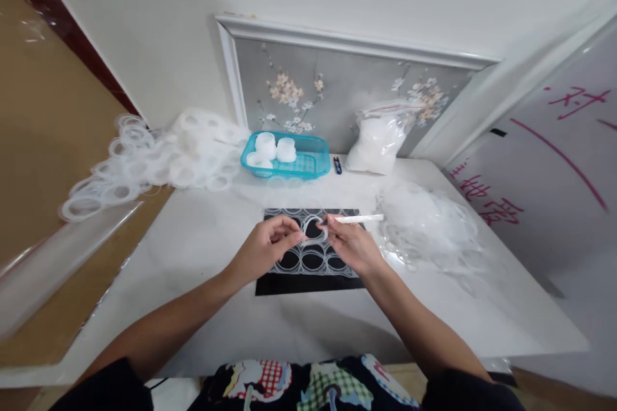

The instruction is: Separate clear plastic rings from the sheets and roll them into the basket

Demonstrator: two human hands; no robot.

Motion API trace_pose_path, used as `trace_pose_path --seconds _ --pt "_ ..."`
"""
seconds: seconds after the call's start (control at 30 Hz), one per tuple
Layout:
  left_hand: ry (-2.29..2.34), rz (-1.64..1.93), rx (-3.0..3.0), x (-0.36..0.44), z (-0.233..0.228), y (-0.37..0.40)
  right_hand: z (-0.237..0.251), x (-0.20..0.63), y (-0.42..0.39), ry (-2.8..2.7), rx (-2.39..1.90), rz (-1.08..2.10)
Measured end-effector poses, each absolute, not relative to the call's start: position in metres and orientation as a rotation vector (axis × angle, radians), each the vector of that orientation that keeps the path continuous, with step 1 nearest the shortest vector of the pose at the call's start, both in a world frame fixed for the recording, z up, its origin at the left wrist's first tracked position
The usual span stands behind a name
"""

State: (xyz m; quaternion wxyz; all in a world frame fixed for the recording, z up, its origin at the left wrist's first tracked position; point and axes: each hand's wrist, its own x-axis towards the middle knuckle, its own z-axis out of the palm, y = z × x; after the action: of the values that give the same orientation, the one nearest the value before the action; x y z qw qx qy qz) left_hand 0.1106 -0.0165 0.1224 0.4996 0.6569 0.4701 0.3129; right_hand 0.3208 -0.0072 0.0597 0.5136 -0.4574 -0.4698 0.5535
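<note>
Between my hands, above a black mat [308,286], is a translucent white plastic ring [314,242]. My left hand [274,241] pinches its left edge between thumb and fingers. On the other side, my right hand [353,245] is closed around a slim white stick-like tool [364,219], whose back end points right; its working tip is hidden by the fingers. The right fingertips also meet the ring's right edge. Under the hands, a translucent sheet of joined rings [315,268] lies on the mat.
A blue basket [308,174] with stacks of white rings stands at the back, beside small dark blue thread snips [337,165]. A filled clear bag [378,141] leans against the wall. Heaps of loose rings [183,154] lie left; translucent ring scraps [427,225] lie right.
</note>
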Motion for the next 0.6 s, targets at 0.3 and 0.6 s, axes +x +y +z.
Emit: trace_pose_path --seconds 0.3,0.6 --pt "1.062 0.943 1.539 0.137 0.131 -0.022 0.078 0.326 -0.027 -1.097 -1.018 1.205" --pt "0.996 0.838 1.152 0.158 0.135 -0.022 0.084 0.315 -0.042 -0.939 -0.918 1.319"
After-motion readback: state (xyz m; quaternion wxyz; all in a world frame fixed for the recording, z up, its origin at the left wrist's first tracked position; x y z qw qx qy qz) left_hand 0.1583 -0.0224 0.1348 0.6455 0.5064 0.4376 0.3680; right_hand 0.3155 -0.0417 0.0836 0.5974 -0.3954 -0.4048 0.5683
